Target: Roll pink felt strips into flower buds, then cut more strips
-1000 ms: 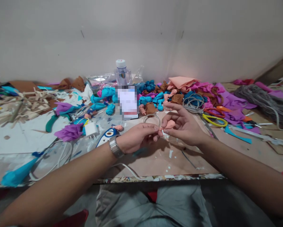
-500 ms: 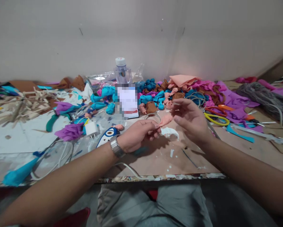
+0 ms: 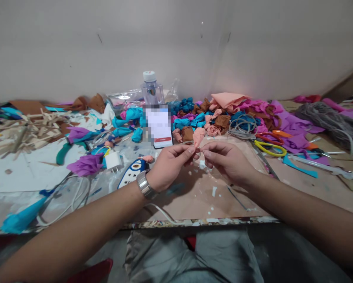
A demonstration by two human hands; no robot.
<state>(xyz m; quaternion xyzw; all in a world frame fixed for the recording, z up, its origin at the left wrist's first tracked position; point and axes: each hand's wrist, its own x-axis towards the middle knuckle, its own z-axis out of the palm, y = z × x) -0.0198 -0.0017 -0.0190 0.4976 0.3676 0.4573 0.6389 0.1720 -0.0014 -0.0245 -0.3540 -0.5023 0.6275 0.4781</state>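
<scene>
Between the fingertips of my left hand (image 3: 176,161), which wears a metal watch, is the twisted base of a peach crepe-paper bud (image 3: 199,136). The bud points up, away from me. My right hand (image 3: 228,159) pinches right beside that base, its fingertips almost meeting the left ones; whatever sits in this pinch is too small to make out. Just behind the bud lies a heap of similar twisted paper pieces in blue, brown and peach (image 3: 200,122).
A phone (image 3: 161,125) leans before a clear bottle (image 3: 152,92). Left are a power strip (image 3: 133,171), a white charger (image 3: 113,160) and a purple paper flower (image 3: 86,164). Right lie a wire coil (image 3: 243,125), yellow-handled scissors (image 3: 270,148) and a grey cord bundle (image 3: 326,122).
My right hand has come down and left from its raised, loosely spread pose and now pinches beside my left fingers. The peach bud has turned from pointing right to pointing up.
</scene>
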